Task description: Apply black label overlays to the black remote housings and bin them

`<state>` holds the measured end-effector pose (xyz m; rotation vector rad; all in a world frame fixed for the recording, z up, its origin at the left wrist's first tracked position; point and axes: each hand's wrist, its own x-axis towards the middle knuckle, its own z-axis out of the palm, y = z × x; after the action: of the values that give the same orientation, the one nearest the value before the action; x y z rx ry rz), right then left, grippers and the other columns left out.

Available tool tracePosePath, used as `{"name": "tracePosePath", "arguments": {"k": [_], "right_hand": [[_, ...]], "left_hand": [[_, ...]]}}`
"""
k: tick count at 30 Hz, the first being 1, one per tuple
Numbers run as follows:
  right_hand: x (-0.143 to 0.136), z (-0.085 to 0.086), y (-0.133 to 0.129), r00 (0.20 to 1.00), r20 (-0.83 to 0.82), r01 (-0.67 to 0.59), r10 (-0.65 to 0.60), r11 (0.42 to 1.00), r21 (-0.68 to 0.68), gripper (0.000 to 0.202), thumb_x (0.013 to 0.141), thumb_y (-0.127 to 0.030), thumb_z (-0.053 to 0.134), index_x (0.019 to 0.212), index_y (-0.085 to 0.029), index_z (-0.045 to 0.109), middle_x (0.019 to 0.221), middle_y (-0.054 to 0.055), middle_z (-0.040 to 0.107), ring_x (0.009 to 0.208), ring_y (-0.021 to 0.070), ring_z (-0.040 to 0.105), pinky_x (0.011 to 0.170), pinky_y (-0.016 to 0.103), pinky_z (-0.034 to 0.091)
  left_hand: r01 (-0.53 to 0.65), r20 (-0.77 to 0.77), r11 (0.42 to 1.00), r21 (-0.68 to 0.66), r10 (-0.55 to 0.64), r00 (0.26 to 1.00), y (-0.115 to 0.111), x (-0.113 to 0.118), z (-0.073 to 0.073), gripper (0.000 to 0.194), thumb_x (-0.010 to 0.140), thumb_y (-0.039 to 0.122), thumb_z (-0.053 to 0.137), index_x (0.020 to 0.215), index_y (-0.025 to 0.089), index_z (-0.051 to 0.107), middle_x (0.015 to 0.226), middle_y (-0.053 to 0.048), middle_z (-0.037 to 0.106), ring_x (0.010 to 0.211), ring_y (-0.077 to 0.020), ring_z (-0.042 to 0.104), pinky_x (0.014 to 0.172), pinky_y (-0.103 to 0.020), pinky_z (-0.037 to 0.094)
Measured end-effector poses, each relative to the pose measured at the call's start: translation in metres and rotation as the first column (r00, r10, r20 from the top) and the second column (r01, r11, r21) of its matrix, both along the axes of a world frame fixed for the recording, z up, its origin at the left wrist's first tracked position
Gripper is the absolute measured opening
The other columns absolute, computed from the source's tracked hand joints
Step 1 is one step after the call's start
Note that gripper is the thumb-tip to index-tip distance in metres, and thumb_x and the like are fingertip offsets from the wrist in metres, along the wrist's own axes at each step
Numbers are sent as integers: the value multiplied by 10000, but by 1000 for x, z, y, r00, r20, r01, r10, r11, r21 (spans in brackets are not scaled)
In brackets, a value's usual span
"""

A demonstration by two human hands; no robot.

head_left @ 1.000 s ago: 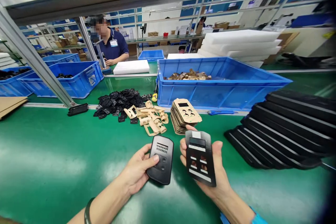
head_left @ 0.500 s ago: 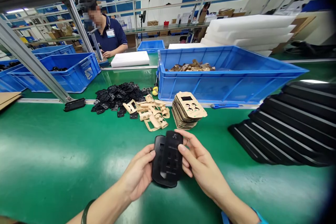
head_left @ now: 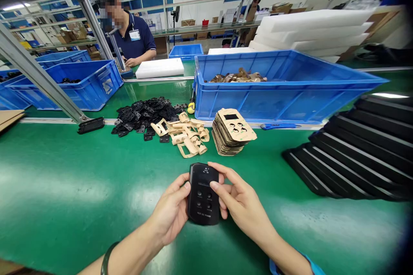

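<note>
A black panel with white print and several small round buttons [head_left: 204, 200] is held upright above the green table. My left hand [head_left: 172, 210] grips its left edge, thumb on the front. At the right edge, my right hand [head_left: 237, 197] holds it with thumb and fingers. The panel lies over a black housing that is now mostly hidden behind it. Beyond the hands are a stack of tan cut-out sheets [head_left: 237, 126], crumpled tan peeled pieces [head_left: 189, 137] and a heap of small black plates [head_left: 145, 114].
A large blue bin [head_left: 258, 103] with brown pieces stands behind the stack. Black strips [head_left: 351, 154] lie at the right. A blue cutter [head_left: 279, 126] and a yellow-handled tool [head_left: 191, 108] lie near the bin. Across the table sits a person [head_left: 138, 38] in dark blue.
My right hand has moved left and brought the black panel over the housing, which showed beside it before. The two now line up. The view has shifted slightly.
</note>
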<state>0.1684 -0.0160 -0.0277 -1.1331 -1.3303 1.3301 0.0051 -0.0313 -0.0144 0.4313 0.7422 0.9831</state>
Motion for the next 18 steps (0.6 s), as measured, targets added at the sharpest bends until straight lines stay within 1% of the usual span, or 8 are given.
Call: {"name": "tracePosePath", "arguments": {"k": [2,4,7,10,12,14,17,18], "right_hand": [[0,-2,-1,1000,-5,-1,1,1000,2,340,871,-364,565,1200,-294,517,815,-49,385,403,29,491,350,179,437],[-1,-3,-1,1000,-11,5,-5,1000,3,335,870,-359,569,1195,-293,520,813,-50,386,408,30,497,359,180,446],[-3,-2,-3,1000,-1,13,-13,1000,2,340,863,-364,576,1191,-291,525,808,-50,382,402,33,491,344,183,447],[-4,-1,-3,999,24,23,-23,1000,6,349,854,-377,582,1190,-296,532,803,-52,374,390,34,479,318,183,441],[-4,-2,-3,999,39,34,-34,999,16,349,847,-387,587,1184,-306,540,806,-53,364,383,30,464,295,178,430],[-4,-4,-3,998,56,39,-40,999,20,361,841,-395,592,1189,-314,540,814,-51,358,382,30,458,280,176,419],[-2,-8,-1,995,96,41,-42,999,16,441,844,-404,584,1265,-330,477,831,-45,370,376,33,448,270,184,397],[-1,-9,-1,991,125,46,-50,998,33,463,846,-403,580,1288,-329,459,838,-40,382,389,38,450,287,190,403]], "left_hand": [[4,-12,1000,6,-3,1000,0,1,2,238,902,243,505,1118,142,521,937,-107,680,815,-193,649,768,-341,493],[6,-14,1000,11,-6,1000,0,2,3,223,914,234,479,1117,145,507,936,-110,685,799,-191,656,765,-346,496],[8,-24,1000,22,-7,1000,0,3,2,216,924,232,458,1123,156,495,928,-98,684,791,-179,652,759,-332,491],[6,-57,999,36,-4,998,-1,3,-1,222,930,258,452,1128,168,493,927,-74,669,801,-159,628,743,-289,469],[12,-92,998,58,-6,996,-3,4,-3,225,925,285,470,1118,173,498,928,-60,657,816,-150,605,736,-264,447],[24,-145,995,102,-9,989,-5,4,-4,245,898,288,528,1114,176,504,931,-51,650,835,-147,585,750,-255,431],[37,-216,985,171,1,976,-6,4,-5,305,854,268,601,1131,182,507,957,-49,648,828,-144,570,763,-255,422],[36,-226,981,188,8,974,-6,3,-5,308,852,271,606,1130,184,509,968,-51,647,825,-145,570,761,-257,421]]}}
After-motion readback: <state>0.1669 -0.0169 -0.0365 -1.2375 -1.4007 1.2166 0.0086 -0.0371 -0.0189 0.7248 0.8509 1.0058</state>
